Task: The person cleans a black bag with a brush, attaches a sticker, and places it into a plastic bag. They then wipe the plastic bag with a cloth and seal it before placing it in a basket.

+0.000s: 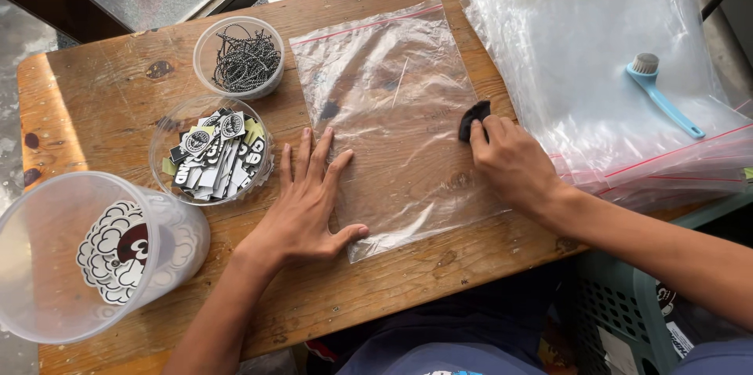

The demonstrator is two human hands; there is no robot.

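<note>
A clear zip-top plastic bag [392, 100] with a red seal strip lies flat on the wooden table [102, 92]. My left hand [310, 202] rests flat with fingers spread on the bag's lower left edge, holding nothing. My right hand [514, 163] presses a small black pad [473, 118] against the bag's right side, fingers closed around it.
A round tub of black ball chains [241, 57] and a tub of black-and-white stickers [212, 151] stand left of the bag. A large clear tub with a cloud-shaped sticker [94, 253] sits at the front left. A stack of clear bags [604, 53] with a blue brush [663, 92] lies at right. A green crate [627, 312] stands below.
</note>
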